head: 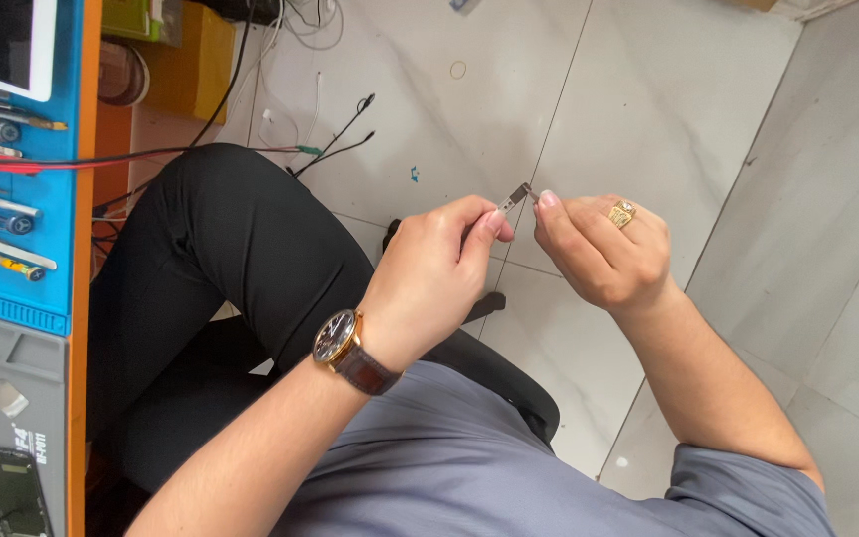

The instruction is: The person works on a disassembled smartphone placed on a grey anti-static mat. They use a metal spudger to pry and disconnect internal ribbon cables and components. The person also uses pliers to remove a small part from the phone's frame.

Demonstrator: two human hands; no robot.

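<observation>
left hand (434, 267): fingers curled, thumb and forefinger pinching one end of a small metal part (515, 195); watch (342, 343) with brown strap on the wrist.
right hand (603, 249): fingers curled in, fingertips closed on the other end of the part; gold ring (621, 213) on one finger.
part: tiny, flat, silvery, held in the air between both hands, above the floor (648, 89); too small to tell what kind.
hands: close together, almost touching at the fingertips, in front of the body.
person: seated, black trousers (221, 259), grey short-sleeved shirt (469, 457); dark chair (509, 378) edge shows under the arm.
floor: pale marbled tiles, thin black wires (345, 129) lying near the knee, a small ring-shaped bit (458, 70) farther off.
bench (80, 298): at the picture's left edge, orange rim, well apart from the hands.
blue mat (22, 209): on the bench, row of screwdrivers and tweezers lying on it.
grey mat (2, 398): beside the blue one, an opened phone (12, 492) on it.
red cable (72, 161): runs across the blue mat toward the knee.
</observation>
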